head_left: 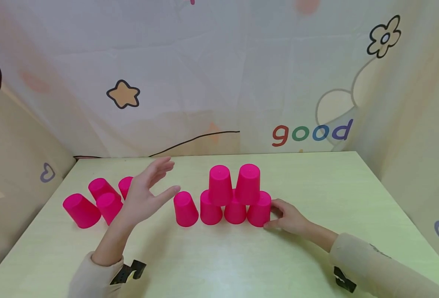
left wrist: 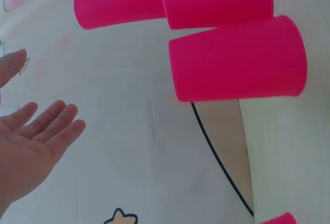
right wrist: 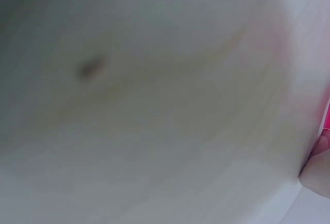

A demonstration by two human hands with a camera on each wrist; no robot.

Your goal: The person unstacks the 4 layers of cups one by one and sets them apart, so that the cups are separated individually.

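Three upside-down pink cups (head_left: 211, 211) stand in a row, with two more pink cups (head_left: 248, 182) stacked on top of them. My right hand (head_left: 288, 217) holds the right side of the row's rightmost cup (head_left: 260, 212), thumb low in front and fingertips partly hidden behind it. Just left of the row, another pink cup (head_left: 186, 210) stands on its own. My left hand (head_left: 145, 198) is raised left of that cup, fingers extended and thumb apart, holding nothing. In the left wrist view, the left hand (left wrist: 31, 152) is off to the left of the cups (left wrist: 237, 62).
Several more pink cups (head_left: 81, 211) stand upside down at the left of the pale table (head_left: 219, 260), partly hidden by my left arm. A printed curtain (head_left: 204, 82) hangs behind the table and along both sides. Pale blurred fabric (right wrist: 154, 131) fills most of the right wrist view.
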